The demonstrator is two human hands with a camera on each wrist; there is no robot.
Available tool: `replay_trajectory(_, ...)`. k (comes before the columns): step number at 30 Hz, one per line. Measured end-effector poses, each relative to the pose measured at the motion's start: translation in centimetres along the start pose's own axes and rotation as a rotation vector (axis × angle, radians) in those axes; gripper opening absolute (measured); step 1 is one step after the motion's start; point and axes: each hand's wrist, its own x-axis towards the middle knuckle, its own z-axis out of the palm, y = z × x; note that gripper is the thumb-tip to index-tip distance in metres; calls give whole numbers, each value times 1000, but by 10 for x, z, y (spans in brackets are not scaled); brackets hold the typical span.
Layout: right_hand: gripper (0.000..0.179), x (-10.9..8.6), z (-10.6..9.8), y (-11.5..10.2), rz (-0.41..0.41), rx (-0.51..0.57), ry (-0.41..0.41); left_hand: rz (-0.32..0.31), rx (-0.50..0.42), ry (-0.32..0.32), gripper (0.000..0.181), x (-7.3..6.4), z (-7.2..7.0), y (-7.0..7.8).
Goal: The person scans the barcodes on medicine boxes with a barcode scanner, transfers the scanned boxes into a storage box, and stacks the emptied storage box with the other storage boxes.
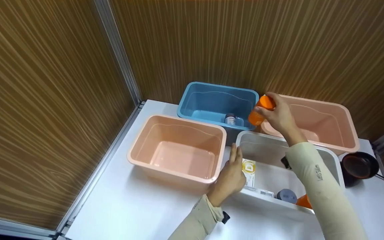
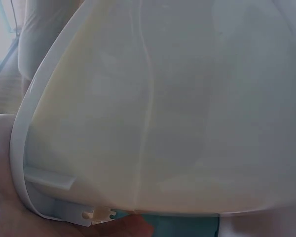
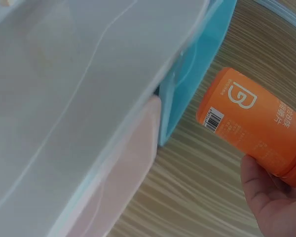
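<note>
My right hand point(image 1: 281, 116) grips an orange pill bottle point(image 1: 256, 118) with an orange lid, tilted above the gap between the blue bin point(image 1: 205, 90) and the back pink bin point(image 1: 337, 126). White print and a barcode show on that bottle point(image 3: 251, 123) in the right wrist view. Against the left rim of the white bin point(image 1: 333, 160) rests my left hand point(image 1: 230, 176), fingers extended; its thumb is hidden. Inside the white bin lie a yellow-and-white box point(image 1: 248, 170), a white box with a barcode point(image 1: 262, 192), a grey-capped bottle point(image 1: 287, 195) and an orange item point(image 1: 304, 201), partly covered by my right sleeve.
A small dark-capped bottle point(image 1: 230, 119) stands in the blue bin. The front pink bin point(image 1: 178, 178) sits left of the white one. At the table's right is a black round device point(image 1: 359, 165) with a cable. Wood-grain panels point(image 1: 218, 43) enclose the white table point(image 1: 118, 200).
</note>
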Motion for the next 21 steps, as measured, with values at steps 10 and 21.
replay_trajectory(10, 79, 10, 20, 9, 5, -5, -7, -12, -4, -23, 88, 2, -1, 2)
replay_trajectory(21, 79, 12, 42, 21, 39, -38, -119, -8, -7, -36, 88, -1, 1, -2)
